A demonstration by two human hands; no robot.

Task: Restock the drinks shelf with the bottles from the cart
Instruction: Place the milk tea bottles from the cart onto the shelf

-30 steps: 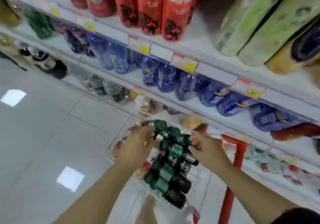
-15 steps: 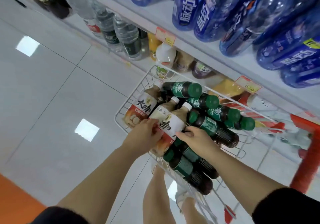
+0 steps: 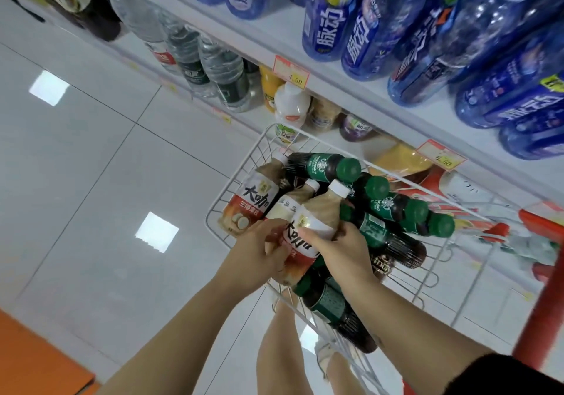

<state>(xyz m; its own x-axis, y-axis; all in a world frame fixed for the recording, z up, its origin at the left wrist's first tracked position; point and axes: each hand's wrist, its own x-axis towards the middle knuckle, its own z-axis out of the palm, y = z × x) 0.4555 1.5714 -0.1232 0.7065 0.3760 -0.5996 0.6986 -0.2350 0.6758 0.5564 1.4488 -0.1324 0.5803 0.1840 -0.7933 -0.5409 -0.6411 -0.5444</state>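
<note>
1. Head view, the cart: a white wire cart [image 3: 244,174] is seen from above, parked just beside the lower shelf [image 3: 351,89]. Cream-labelled bottles with white caps lie along its left edge, and dark bottles with green caps [image 3: 323,167] are piled toward its right edge and near corner.
2. Head view, the hands: the left hand [image 3: 259,257] and the right hand [image 3: 345,254] are both closed around one cream-labelled bottle [image 3: 308,229] in the middle of the cart, its white cap pointing toward the shelf. The left fingers are clenched on its lower body; the right fingers are wrapped over its label, also touching a green-capped bottle beside it.
3. What has changed: a second ago the green-capped pile was being handled with the gaze up on the shelves; half a second ago the hands were only arriving at the cream bottle. Now it is gripped from both sides and the view is dropped onto the cart.
4. Meaning for the task: a pick is judged to be under way; the bottle is not yet lifted clear of the cart, so placement on the shelf remains to be done.
</note>
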